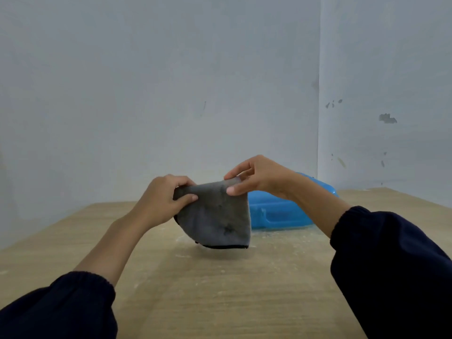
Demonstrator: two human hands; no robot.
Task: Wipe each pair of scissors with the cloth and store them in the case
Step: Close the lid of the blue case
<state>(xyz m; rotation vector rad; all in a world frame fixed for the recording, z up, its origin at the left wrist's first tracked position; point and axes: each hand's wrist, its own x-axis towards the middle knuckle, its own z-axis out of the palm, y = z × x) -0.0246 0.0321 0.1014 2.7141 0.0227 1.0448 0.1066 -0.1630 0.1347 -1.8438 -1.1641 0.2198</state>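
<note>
A grey cloth [220, 216] with a dark hem hangs above the wooden table [220, 289], held up by both hands. My left hand [163, 199] pinches its upper left corner between thumb and fingers. My right hand [256, 178] pinches the upper right corner. Behind the cloth and my right forearm lies a blue plastic case [281, 214], shut, with a moulded handle facing me. No scissors are in view.
A pale wall stands close behind the table, with a corner at the right. The tabletop shows faint whitish smears under the cloth. My dark sleeves fill the lower left and lower right.
</note>
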